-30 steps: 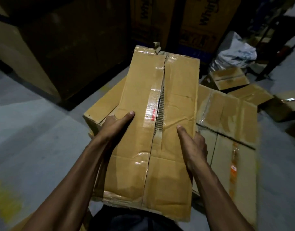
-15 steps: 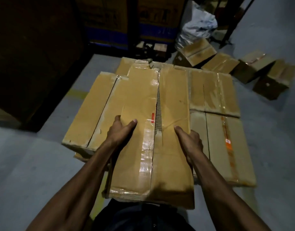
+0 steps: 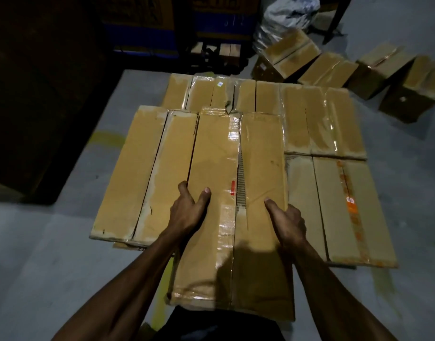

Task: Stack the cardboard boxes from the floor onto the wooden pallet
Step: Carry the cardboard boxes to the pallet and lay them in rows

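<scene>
Held box long, brown, taped down the middle seam, with the tape split partway to show corrugated edge. Gripped from both sides — left hand at the left edge with thumb laid flat on top and fingers curled over the side; right hand at the right edge, thumb on top, fingers wrapped down out of sight. Near end of the box jutting toward the body, past the edge of the stack; far end level with the row already laid.

Just to the left, touching, a stacked box with two flaps and a dark seam. To the right, one layer lower, a box with orange tape, and beyond it another taped box. Farther back, a row of boxes side by side. Pallet itself hidden under the cardboard; cannot tell its edges.

On the grey floor at upper right, well apart from the stack — loose boxes lying at angles, with a crumpled plastic bag behind them. Faded yellow line on the floor at left. Dark cartons at the back.
</scene>
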`<state>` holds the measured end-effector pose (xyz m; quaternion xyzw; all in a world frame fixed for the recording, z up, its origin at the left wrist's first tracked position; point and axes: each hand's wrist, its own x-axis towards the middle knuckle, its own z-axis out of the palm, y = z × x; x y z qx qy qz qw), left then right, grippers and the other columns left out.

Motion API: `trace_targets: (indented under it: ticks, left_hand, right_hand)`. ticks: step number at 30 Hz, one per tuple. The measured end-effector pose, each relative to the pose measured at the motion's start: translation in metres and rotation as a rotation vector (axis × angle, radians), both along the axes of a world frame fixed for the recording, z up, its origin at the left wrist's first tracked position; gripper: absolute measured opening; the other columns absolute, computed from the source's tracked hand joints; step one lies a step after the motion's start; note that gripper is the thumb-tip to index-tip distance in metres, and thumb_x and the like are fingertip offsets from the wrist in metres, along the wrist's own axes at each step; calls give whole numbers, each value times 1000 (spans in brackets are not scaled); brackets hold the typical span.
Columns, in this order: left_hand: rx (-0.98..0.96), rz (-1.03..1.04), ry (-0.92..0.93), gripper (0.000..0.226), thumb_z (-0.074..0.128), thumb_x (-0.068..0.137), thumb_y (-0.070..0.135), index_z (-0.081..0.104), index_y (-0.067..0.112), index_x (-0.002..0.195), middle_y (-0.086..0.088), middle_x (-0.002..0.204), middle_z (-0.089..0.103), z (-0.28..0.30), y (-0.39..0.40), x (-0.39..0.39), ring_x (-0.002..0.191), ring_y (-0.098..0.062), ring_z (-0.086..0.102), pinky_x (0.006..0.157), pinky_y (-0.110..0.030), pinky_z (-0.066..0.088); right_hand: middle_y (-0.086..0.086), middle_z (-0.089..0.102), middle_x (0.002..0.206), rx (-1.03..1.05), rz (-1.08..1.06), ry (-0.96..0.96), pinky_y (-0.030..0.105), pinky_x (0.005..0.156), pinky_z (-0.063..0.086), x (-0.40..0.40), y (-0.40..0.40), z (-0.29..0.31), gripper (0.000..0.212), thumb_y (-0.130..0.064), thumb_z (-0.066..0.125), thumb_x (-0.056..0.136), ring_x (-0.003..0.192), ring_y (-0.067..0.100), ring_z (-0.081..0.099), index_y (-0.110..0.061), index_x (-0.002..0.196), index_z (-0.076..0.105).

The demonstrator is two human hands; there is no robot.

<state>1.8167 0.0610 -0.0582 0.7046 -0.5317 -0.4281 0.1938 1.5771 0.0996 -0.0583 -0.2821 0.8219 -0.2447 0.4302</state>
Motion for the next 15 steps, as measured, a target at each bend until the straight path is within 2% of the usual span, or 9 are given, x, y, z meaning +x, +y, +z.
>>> trace_targets:
  ticks: [3, 7, 10, 11, 13, 15]
  left_hand:
    - [-20, 0, -46, 70, 41, 89, 76, 17, 35, 141, -6, 132, 60, -14, -12, -6, 102, -28, 65, 91, -48, 55]
    - [-23, 41, -29, 62, 44, 88, 77, 26, 36, 132, 0, 129, 58, -31, -30, -17, 102, -20, 62, 87, -45, 55]
    - [-43, 81, -13, 71, 49, 89, 73, 29, 28, 141, 0, 137, 51, -44, -44, -23, 117, -21, 54, 96, -43, 48]
    - [-49, 80, -40, 80, 47, 89, 74, 26, 24, 148, -3, 147, 44, -49, -49, -23, 128, -24, 47, 105, -46, 43]
    - [-59, 50, -141, 97, 38, 87, 78, 12, 16, 157, -6, 163, 22, -59, -59, -22, 147, -26, 26, 120, -53, 22]
    - [-81, 18, -212, 101, 29, 86, 79, 7, 13, 158, -7, 167, 13, -68, -71, -22, 152, -24, 14, 123, -53, 6]
  right_hand:
    - [6, 64, 112, -4, -6, -32, 48, 101, 48, -6, -15, -18, 63, -64, 63, 87, 107, 33, 61, -16, 126, 57]
    - [6, 63, 109, 2, -9, -78, 39, 93, 48, -14, -36, -41, 52, -54, 64, 92, 97, 27, 57, -14, 124, 60]
    - [7, 66, 113, -14, 21, -132, 43, 98, 50, -18, -53, -56, 54, -56, 65, 91, 103, 30, 61, -15, 125, 61]
    - [6, 67, 115, -17, 18, -156, 45, 100, 50, -18, -60, -59, 62, -62, 64, 87, 107, 31, 62, -14, 126, 60]
    - [12, 65, 126, 13, 24, -149, 47, 104, 48, -18, -73, -65, 80, -70, 61, 82, 116, 35, 60, -11, 136, 56]
    - [18, 60, 136, 67, 26, -136, 49, 107, 44, -18, -85, -77, 82, -67, 60, 88, 124, 39, 56, -9, 145, 47]
